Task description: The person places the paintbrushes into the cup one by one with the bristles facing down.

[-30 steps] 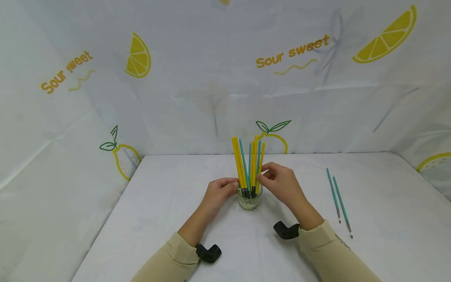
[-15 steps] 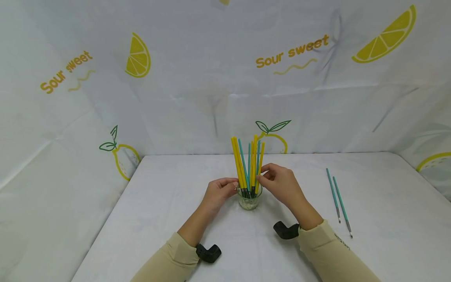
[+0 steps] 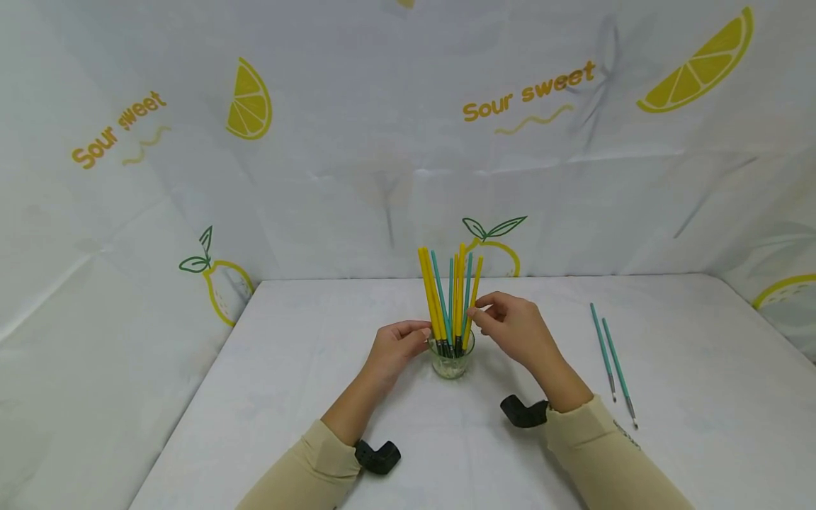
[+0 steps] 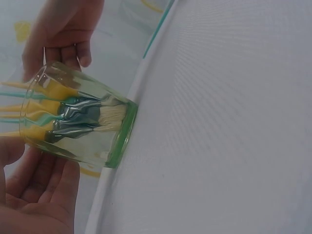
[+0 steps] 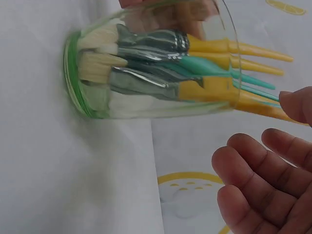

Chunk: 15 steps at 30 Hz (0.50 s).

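A clear, green-tinted glass (image 3: 450, 367) stands upright on the white table, holding several paintbrushes (image 4: 56, 105) bristles down, with yellow and teal handles. At its left side, my left hand (image 3: 394, 352) holds the glass near the rim between thumb and fingers. My right hand (image 3: 518, 330) pinches the handle of the rightmost yellow paintbrush (image 3: 477, 282) just above the rim. In the right wrist view that brush's bristles are still inside the glass (image 5: 141, 109), and the right hand's other fingers (image 5: 243, 165) stand apart from the glass.
Two teal paintbrushes lie on the table to the right, one thin teal brush (image 3: 602, 347) beside another teal brush (image 3: 618, 368). A white cloth backdrop (image 3: 357, 177) with lemon prints rises behind the table. Black wrist mounts (image 3: 377, 459) sit at both cuffs.
My right hand has shifted slightly right and up, tilting the top of the pinched yellow paintbrush to the right. The left hand and the glass have stayed put.
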Each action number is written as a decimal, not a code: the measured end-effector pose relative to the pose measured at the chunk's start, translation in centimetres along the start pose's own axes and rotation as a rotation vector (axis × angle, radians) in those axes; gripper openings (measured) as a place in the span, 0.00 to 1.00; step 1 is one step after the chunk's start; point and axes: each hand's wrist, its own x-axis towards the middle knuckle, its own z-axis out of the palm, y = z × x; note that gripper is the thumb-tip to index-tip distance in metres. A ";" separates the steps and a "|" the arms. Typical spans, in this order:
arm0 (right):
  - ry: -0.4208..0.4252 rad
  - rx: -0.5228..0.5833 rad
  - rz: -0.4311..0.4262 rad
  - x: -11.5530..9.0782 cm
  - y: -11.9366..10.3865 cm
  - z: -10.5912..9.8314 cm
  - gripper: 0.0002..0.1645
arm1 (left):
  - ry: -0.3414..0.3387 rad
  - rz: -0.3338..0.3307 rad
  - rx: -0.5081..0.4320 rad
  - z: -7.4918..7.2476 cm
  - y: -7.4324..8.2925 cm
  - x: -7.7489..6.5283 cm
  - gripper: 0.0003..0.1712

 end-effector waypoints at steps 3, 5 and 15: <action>0.003 -0.007 0.046 0.1 0.5 -1.3 0.21 | 0.005 -0.006 -0.002 0.0 0.0 0.0 0.17; -0.003 -0.036 0.078 0.2 1.1 -2.5 0.24 | 0.006 -0.007 0.001 0.0 0.0 0.1 0.17; -0.226 -0.251 0.280 -0.1 7.0 -9.8 0.27 | 0.012 -0.018 -0.005 0.0 -0.2 0.1 0.17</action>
